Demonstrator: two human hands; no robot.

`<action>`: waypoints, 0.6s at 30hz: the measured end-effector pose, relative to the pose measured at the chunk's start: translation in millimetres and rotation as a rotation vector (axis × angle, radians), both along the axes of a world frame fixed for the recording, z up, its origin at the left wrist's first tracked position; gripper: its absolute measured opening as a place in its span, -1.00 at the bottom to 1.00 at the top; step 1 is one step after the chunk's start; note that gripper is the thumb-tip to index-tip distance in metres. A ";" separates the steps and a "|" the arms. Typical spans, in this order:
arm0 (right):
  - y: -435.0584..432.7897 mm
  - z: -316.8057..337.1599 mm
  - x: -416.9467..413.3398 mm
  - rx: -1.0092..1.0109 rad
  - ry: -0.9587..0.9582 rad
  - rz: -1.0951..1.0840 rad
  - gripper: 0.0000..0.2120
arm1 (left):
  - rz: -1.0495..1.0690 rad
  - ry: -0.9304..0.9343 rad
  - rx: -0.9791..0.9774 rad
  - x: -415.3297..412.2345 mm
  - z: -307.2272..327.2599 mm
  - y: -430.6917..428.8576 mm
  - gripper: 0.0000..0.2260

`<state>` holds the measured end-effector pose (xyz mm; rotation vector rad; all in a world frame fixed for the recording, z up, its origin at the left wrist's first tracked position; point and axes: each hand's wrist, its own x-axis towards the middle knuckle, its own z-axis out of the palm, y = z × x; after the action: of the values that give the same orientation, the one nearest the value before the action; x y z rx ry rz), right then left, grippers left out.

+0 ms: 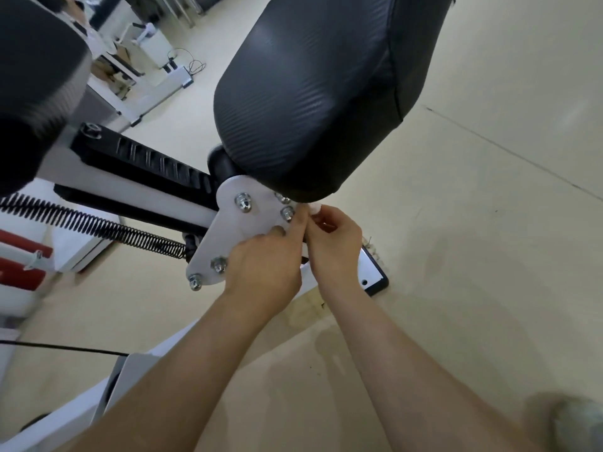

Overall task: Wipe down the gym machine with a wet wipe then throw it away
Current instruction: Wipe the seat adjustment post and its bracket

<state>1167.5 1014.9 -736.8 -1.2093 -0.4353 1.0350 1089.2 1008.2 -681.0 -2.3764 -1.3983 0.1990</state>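
Note:
The gym machine's black padded seat (pixel 313 93) fills the upper middle, mounted on a white bracket plate (pixel 235 230) with several silver bolts. My left hand (pixel 267 265) lies over the plate's lower right part, fingers curled, its fingertips meeting my right hand. My right hand (pixel 332 246) is just below the pad's lower edge and pinches a small white piece, apparently the wet wipe (pixel 315 210). Most of the wipe is hidden between the fingers.
A black coil spring (pixel 98 226) and a black slotted rail (pixel 146 164) run left from the plate. A second black pad (pixel 36 76) sits upper left. The white frame foot (pixel 372 272) rests on the beige floor. White equipment stands behind.

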 end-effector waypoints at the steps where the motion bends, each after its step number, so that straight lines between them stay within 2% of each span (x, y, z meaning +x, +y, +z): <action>1: 1.5 1.8 0.5 -0.009 0.011 -0.008 -0.79 | -0.008 -0.019 -0.003 -1.2 0.3 -1.1 -0.28; 4: 9.9 5.8 3.8 -0.058 0.117 -0.095 -0.96 | -0.013 -0.004 0.008 -4.6 0.7 -1.0 -0.29; 6: 9.7 1.6 6.5 -0.135 0.222 -0.126 -0.86 | 0.003 0.086 -0.027 -0.4 -3.1 -2.0 -0.27; 10: 3.3 -4.5 2.4 -0.175 0.355 -0.054 -0.85 | 0.003 0.164 -0.053 10.2 -13.2 -0.9 -0.27; 14: 10.9 5.1 3.2 -0.041 0.250 -0.047 -0.67 | -0.040 0.009 0.013 7.0 -8.6 3.9 -0.38; 16: 10.7 -0.9 0.3 -0.066 0.217 -0.070 -0.74 | -0.058 0.038 0.029 0.8 -14.1 4.2 -0.32; 18: 7.0 -12.5 -5.2 -0.143 0.263 -0.045 -0.82 | -0.045 0.156 -0.021 4.4 -15.6 1.1 -0.26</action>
<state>1162.3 1021.8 -749.4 -1.1826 -0.1306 1.1834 1093.6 1009.3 -696.5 -2.3506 -1.2757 0.3800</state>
